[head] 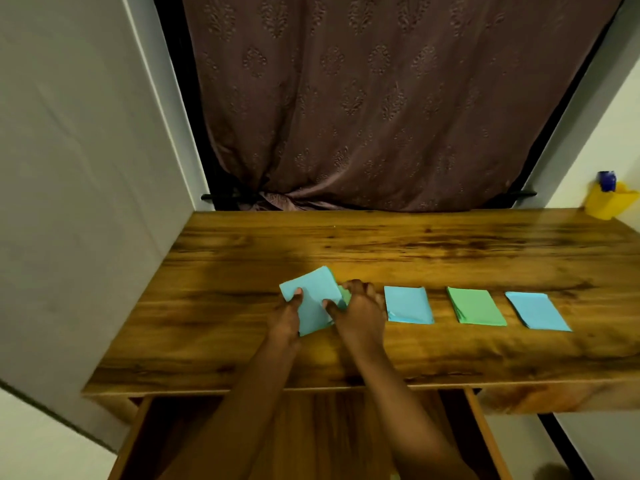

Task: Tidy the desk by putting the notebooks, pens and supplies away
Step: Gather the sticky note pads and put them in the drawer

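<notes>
Head view: both hands are in over the wooden desk (450,258), at the left end of a row of paper stacks.
Left hand (284,315): gripping the left edge of the tilted blue stack (313,299), thumb planted on top.
Right hand (362,315): thumb on that same stack's right edge, fingers curled over the far side, so it's holding on too.
Tilted blue stack: skewed against the rest of the row; lifted or flat on the wood, can't tell.
Green sliver (345,296): peeking out from under the blue, right by the right hand's fingers.
Rest of the row: second blue stack (408,304) just beside the right hand, then the green stack (476,306), then the far blue stack (538,311), all lying flat, none touching.
Drawer (485,441): open below the desk front, forearms reaching over it.
Yellow holder (609,202): far right corner, something blue (606,180) poking out of the top.
Curtain (381,98): hanging behind the desk.
</notes>
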